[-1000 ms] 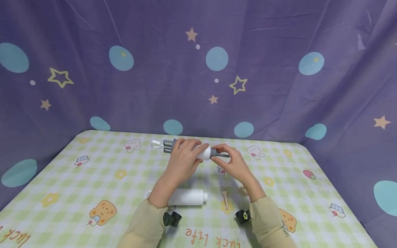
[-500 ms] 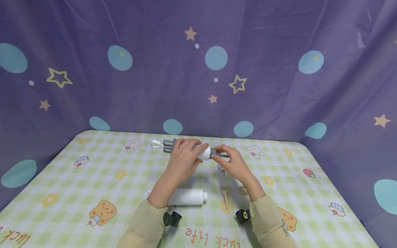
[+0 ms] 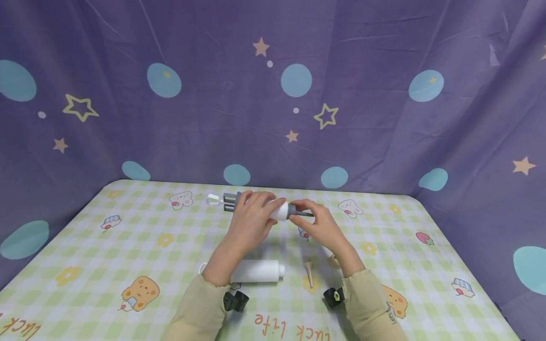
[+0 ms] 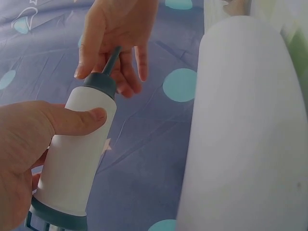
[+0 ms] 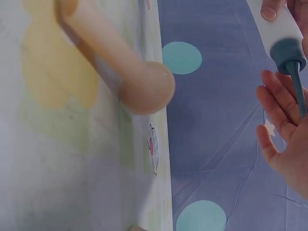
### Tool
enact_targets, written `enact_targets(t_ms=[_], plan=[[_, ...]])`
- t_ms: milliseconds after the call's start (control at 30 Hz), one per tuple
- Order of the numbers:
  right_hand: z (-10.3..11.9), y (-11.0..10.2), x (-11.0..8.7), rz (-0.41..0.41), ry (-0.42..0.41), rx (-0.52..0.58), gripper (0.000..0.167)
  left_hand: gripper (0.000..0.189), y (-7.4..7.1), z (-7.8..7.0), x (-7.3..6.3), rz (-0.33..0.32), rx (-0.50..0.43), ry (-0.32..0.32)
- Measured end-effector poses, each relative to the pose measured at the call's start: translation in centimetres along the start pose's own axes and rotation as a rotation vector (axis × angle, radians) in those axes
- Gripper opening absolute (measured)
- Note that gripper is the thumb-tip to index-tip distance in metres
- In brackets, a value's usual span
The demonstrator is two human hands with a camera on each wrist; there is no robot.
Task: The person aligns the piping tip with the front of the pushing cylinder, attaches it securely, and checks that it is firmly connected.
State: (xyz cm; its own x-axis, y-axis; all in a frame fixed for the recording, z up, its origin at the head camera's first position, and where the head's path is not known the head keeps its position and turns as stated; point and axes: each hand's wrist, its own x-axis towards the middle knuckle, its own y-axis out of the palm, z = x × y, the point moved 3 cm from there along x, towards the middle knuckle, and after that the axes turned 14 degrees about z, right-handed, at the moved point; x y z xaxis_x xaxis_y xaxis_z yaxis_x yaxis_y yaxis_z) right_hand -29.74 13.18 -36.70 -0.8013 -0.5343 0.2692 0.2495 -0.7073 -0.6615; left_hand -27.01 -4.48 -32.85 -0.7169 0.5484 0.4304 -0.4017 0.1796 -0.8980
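Observation:
My left hand (image 3: 251, 220) grips a white squeeze bottle (image 3: 279, 210), held level above the table. In the left wrist view the thumb lies along the bottle's white body (image 4: 77, 154). A slotted grey end (image 3: 230, 202) points left, with a small white-and-clear piece (image 3: 214, 199) beyond it. At the other end is a blue-grey nozzle cap (image 4: 101, 83) with a thin spout (image 5: 297, 89). My right hand (image 3: 320, 225) pinches the cap between thumb and forefinger; its other fingers (image 5: 279, 103) extend loosely below the cap in the right wrist view.
Beneath the left forearm a second white bottle (image 3: 258, 271) lies on the checked tablecloth (image 3: 170, 265). A small beige stick with a rounded head (image 3: 309, 274) lies right of it. Another beige object (image 3: 334, 261) is partly hidden by the right forearm. A purple curtain (image 3: 239, 118) hangs behind.
Both hands keep the same hold on the bottle and its nozzle cap. The head view has shifted very slightly; nothing else has visibly moved.

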Motion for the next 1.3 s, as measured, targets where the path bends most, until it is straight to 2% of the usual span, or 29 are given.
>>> enact_targets(t_ms=[167,333,500,600,867,1300], plan=[[0.4,0.0,-0.1,-0.036,-0.053,0.004,0.042,0.050,0.1,0.0,0.1,0.029,0.005,-0.006],[3.1,-0.5,-0.5,-0.063,-0.150,-0.011,0.039,0.050,0.0,-0.1,0.1,0.021,0.009,-0.002],[4.2,-0.9,-0.7,-0.077,-0.159,-0.017,0.037,0.050,-0.2,-0.1,0.2,0.020,0.000,0.004],[4.0,-1.0,-0.7,-0.083,-0.168,-0.013,0.036,0.050,-0.2,-0.1,0.2,0.016,-0.005,0.005],[0.7,-0.4,0.0,-0.103,-0.134,0.028,0.037,0.049,-0.2,0.1,0.0,0.002,-0.013,0.003],[0.5,-0.5,0.0,-0.109,-0.119,-0.006,0.032,0.049,-0.4,0.0,0.0,-0.016,-0.019,0.008]])
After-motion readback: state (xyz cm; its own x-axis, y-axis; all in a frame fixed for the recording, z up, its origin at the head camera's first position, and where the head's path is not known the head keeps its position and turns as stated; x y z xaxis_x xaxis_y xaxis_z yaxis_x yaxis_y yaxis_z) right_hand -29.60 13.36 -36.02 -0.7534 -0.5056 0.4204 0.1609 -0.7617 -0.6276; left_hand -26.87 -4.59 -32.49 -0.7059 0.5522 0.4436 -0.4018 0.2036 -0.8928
